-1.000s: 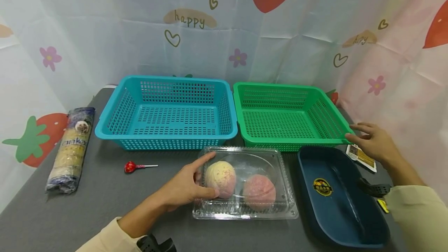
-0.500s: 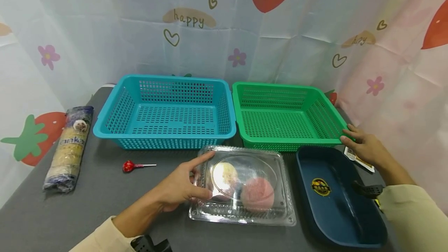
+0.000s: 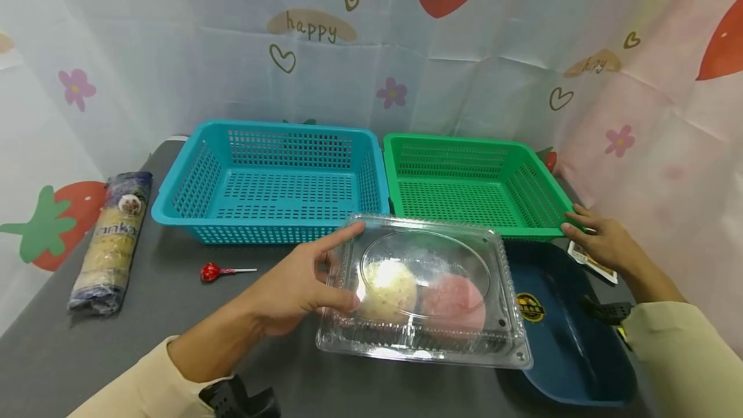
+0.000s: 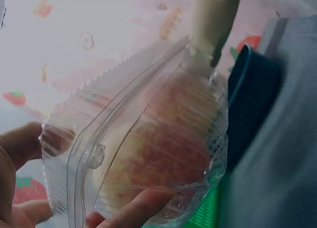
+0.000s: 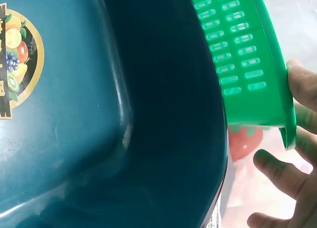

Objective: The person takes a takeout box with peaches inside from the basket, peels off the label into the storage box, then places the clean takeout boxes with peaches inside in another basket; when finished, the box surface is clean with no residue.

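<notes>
Clear plastic clamshell box (image 3: 424,289), lid closed, held clear of the surface (image 3: 174,321) and tipped a little, near edge lower; inside, side by side, a yellow speckled bun (image 3: 387,281) and a pink bun (image 3: 455,294); in the left wrist view the same box (image 4: 148,153) seen from its end, the buns blurred behind ribbed plastic. Grasped at its left end by the left hand (image 3: 296,282): thumb pressed against the side wall, forefinger laid along the lid's far corner, the other fingers underneath.

Just beyond the box, a blue basket (image 3: 174,205) and a green basket (image 3: 545,232) rim to rim, nothing visible in either; at the green basket's near right corner, the right hand (image 3: 600,244) grasping the rim, fingers (image 5: 302,84) curled around it. Below that, a dark blue tray (image 3: 580,353) with a fruit sticker, partly hidden behind the box's right end; a small printed packet (image 3: 592,263) beside the right wrist. Further left, well apart, a red lollipop (image 3: 211,271) and a long packet of biscuits (image 3: 113,237).

Judged as the carrying step, with the box up and the green basket steadied; calls next for a level box so the buns do not roll, enough height to pass a basket rim, and a firm one-sided grasp on thin, flexing plastic.
</notes>
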